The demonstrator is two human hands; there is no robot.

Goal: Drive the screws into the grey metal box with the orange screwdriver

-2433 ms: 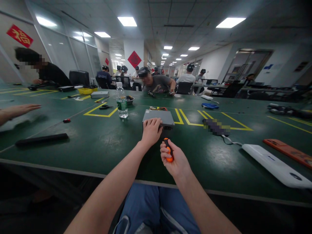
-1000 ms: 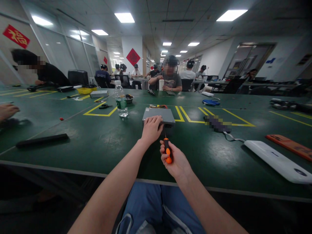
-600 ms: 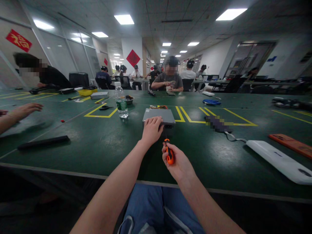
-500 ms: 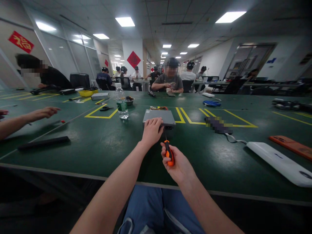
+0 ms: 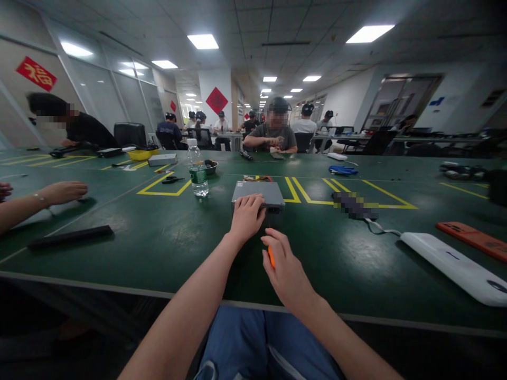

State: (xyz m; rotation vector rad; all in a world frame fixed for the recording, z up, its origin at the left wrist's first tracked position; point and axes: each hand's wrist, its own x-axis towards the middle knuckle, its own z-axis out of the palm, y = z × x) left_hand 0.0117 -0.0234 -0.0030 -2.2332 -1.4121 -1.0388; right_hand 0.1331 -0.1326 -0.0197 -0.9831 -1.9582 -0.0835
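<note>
A grey metal box (image 5: 263, 191) with coloured wires at its far side rests on the green table (image 5: 158, 264). My left hand (image 5: 247, 215) lies over the box's near left part, gripping its edge. Just in front of the box, my right hand (image 5: 282, 261) is wrapped round a screwdriver (image 5: 271, 256). Only a bit of its orange handle shows; the back of the hand hides the rest, and the tip is too faint to place.
A water bottle (image 5: 198, 171) stands left of the box. Another person's hand (image 5: 65, 192) and a black bar (image 5: 71, 237) are at left. On the right lie a white power bank (image 5: 451, 266) and an orange phone (image 5: 471, 237). A person (image 5: 273, 132) sits opposite.
My right hand has rotated over the screwdriver, so its back now faces up and covers most of the handle. The neighbour's hand at left has drawn back and down slightly.
</note>
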